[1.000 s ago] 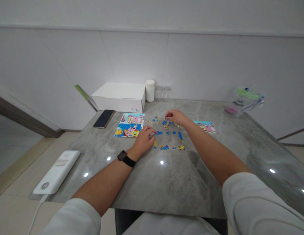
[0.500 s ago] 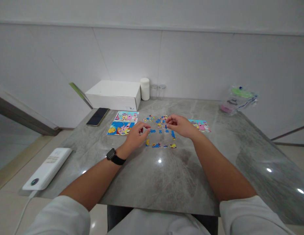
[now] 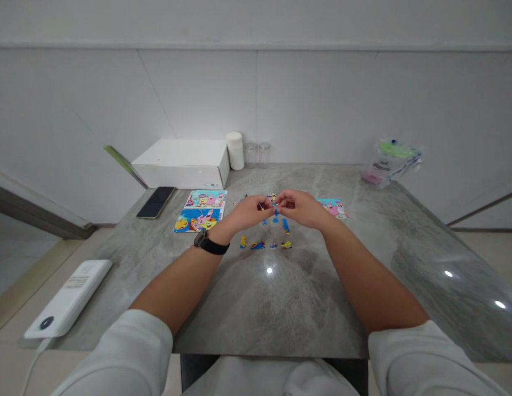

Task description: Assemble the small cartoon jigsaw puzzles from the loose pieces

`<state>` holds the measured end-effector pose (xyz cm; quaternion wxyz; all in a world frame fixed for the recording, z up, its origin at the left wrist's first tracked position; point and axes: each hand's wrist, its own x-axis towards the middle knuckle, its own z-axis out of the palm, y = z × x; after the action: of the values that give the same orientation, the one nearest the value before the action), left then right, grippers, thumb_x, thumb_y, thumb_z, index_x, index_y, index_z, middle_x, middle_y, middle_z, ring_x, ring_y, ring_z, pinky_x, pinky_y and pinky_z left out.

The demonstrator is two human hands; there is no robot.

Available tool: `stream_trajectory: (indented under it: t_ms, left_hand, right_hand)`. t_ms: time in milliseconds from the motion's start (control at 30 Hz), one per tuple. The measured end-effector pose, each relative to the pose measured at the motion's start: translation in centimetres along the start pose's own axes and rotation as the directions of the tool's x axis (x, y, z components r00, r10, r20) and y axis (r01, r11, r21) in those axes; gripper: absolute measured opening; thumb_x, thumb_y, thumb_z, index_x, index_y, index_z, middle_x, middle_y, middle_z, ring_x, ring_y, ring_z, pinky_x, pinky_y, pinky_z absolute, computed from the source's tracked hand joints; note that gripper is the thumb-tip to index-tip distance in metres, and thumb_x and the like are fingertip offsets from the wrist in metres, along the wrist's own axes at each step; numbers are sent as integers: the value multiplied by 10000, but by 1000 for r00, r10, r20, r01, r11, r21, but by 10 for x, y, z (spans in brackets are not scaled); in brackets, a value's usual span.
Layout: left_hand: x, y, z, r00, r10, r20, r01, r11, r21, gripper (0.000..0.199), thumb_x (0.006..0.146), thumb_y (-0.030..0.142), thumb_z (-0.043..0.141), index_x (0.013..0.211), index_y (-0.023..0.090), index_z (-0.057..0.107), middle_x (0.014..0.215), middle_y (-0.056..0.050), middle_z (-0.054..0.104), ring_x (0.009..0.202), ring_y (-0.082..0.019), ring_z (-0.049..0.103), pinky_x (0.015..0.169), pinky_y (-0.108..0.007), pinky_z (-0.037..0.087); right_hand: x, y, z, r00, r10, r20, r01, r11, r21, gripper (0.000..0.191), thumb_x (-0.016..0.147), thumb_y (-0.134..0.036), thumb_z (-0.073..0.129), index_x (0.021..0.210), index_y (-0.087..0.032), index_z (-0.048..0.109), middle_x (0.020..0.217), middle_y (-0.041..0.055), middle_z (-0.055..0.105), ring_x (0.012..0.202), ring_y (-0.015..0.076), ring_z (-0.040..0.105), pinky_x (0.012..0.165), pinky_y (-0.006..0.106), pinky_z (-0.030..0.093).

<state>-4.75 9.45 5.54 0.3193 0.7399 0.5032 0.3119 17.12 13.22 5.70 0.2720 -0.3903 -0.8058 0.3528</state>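
1. Blue puzzle piece (image 3: 286, 226): laid flat at the right of the loose layout, before the right hand; long axis run near to far, its yellow-marked end pointed toward the person.
2. Blue-and-red piece (image 3: 257, 245): placed in the near row, long axis set left to right.
3. Yellow piece (image 3: 243, 241): set at the row's left end, long axis near to far.
4. Yellow-and-black piece (image 3: 286, 245): set at the row's right end, long axis roughly crosswise.
5. Left hand (image 3: 255, 212) and right hand (image 3: 299, 209): brought together above the layout, fingers curled, thumbs and fingertips nearly meeting. Blue is seen between the tips; whether a piece is gripped by either hand cannot be told.
6. Piece heap (image 3: 272, 197): partly hidden behind the hands, by which the view of the layout's far side is blocked.
7. Two-panel picture sheet (image 3: 200, 211): laid left of the pieces; smaller picture sheet (image 3: 333, 208), partly covered by the right hand, at the right.
8. Phone (image 3: 156, 202): laid beyond the left sheet, long axis slanted far-right.
9. White box (image 3: 181, 159), white bottle (image 3: 235, 151), two clear jars (image 3: 264, 155): ranged along the wall.
10. Plastic bag (image 3: 390, 165): placed at the far right.
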Motion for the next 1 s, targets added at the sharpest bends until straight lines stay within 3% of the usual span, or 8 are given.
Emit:
stream_trajectory:
  t_ms: [300,433,667,767,833,933,1000]
  left_hand:
    - [5,-21,6,998,-38,53,46,987,-152,238,832,398,677,780,169,715,703,16,644,665,-129,542,625,-257,403]
    - [4,-26,10,994,-105,45,110,983,-144,225,817,365,635,773,165,725,677,19,622,640,-126,509,615,-260,372]
    - [6,-28,21,993,-88,75,95,992,-86,269,855,389,593,774,163,717,657,21,603,640,-135,509,625,-267,361]
    - [6,-31,25,992,-97,84,101,994,-37,293,906,403,583,794,167,713,657,21,606,636,-142,521,603,-267,357]
    - [6,-34,26,996,-83,19,82,995,53,285,943,389,572,850,171,730,724,0,664,681,-157,566,635,-276,401]
    - [4,-40,27,995,54,-81,-32,966,256,214,965,296,574,948,180,754,914,-56,744,845,-201,643,795,-324,496]
    - [3,-44,28,984,166,-60,-133,921,367,196,962,240,580,995,182,764,1005,-86,752,959,-233,664,910,-370,520]
  right_hand:
    - [5,7,2,999,28,46,-31,998,57,176,873,-266,696,1043,-226,720,840,2,773,754,164,707,700,274,529]
    - [7,12,-2,999,19,48,-23,996,89,211,883,-333,712,1056,-212,722,897,13,768,802,160,698,744,277,534]
    - [11,26,7,980,52,192,-85,982,167,244,832,-317,783,1035,-203,708,852,10,754,788,159,697,742,264,537]
    - [12,32,8,978,82,191,-101,991,90,174,859,-247,742,1024,-200,713,865,10,765,792,154,703,741,252,534]
    - [13,37,7,984,110,143,-109,994,-17,157,858,-184,723,1015,-199,721,863,4,764,792,146,700,741,238,523]
    - [14,46,6,986,149,80,-132,973,-188,173,860,-119,702,1014,-194,729,871,2,769,796,138,695,748,224,501]
    - [16,52,7,982,175,71,-149,950,-274,173,869,-111,701,1020,-189,733,890,8,780,803,139,696,751,221,488]
